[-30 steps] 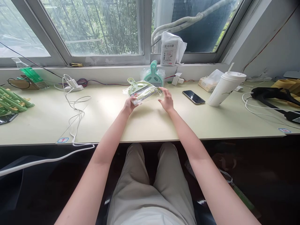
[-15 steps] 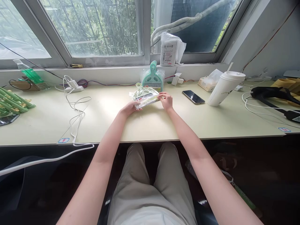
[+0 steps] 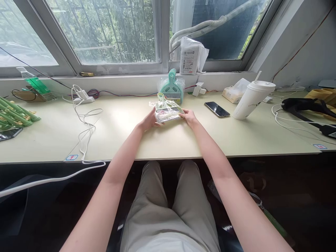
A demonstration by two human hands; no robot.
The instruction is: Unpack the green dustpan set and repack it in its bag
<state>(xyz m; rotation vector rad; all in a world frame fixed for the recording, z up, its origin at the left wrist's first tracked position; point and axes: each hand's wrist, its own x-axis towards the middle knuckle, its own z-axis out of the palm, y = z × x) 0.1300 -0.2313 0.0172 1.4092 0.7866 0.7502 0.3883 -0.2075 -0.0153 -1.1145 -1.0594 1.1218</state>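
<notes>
Between my hands is a small dustpan-and-brush set (image 3: 169,111) in crinkled clear plastic, pale green with a looped handle pointing away from me. My left hand (image 3: 150,120) grips its left edge, thumb up along the side and fingers reaching under the lower corner. My right hand (image 3: 189,116) pinches the lower right corner of the wrapping between thumb and fingers. Just behind it, a mint-green dustpan set (image 3: 172,87), also in clear plastic, stands upright against the wall below the sill.
On the desk (image 3: 168,147) to my right are a phone (image 3: 217,109), a tissue pack (image 3: 233,93) and a tall white cup (image 3: 252,101) with a straw. White cables (image 3: 88,122) trail over the left front edge. Green-wrapped stems (image 3: 17,113) lie far left.
The wrapped dustpan set has shifted slightly right and turned squarer to me, its loose plastic now folded down. My left hand has moved right with it; my right hand sits slightly lower.
</notes>
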